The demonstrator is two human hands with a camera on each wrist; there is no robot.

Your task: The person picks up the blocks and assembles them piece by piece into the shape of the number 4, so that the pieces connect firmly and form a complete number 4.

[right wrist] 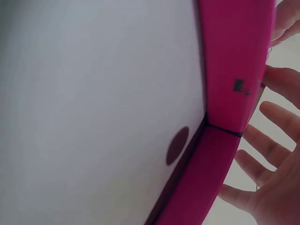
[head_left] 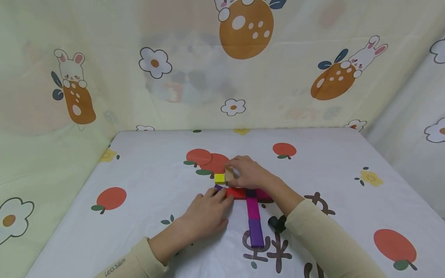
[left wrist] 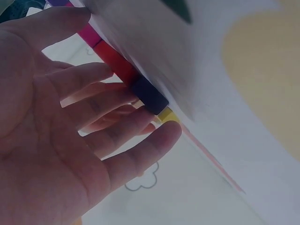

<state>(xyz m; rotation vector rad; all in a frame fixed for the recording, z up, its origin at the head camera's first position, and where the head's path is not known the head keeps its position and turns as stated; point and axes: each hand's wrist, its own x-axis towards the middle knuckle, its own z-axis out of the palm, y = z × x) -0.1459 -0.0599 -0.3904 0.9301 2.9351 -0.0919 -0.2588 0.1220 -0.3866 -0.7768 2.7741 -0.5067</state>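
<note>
My right hand [head_left: 248,173] pinches a tan block [head_left: 229,174] between thumb and fingers, just right of a small yellow block [head_left: 219,178]. Part of the tan block is hidden by the fingers. The left hand [head_left: 208,211] lies palm down with loosely spread fingers, their tips at a dark purple block [head_left: 218,187] and a red block [head_left: 235,193]. In the left wrist view, the fingers reach alongside the red block [left wrist: 117,61] and the dark block [left wrist: 149,95]. From the red block's right end, a magenta block [head_left: 253,208] and a purple block [head_left: 256,233] run toward me.
Another magenta block [head_left: 265,195] extends right under the right forearm. A dark green piece [head_left: 277,223] lies beside that sleeve, partly covered by it. The white tablecloth [head_left: 153,162] has printed fruit and flowers, and a patterned curtain [head_left: 187,112] stands behind.
</note>
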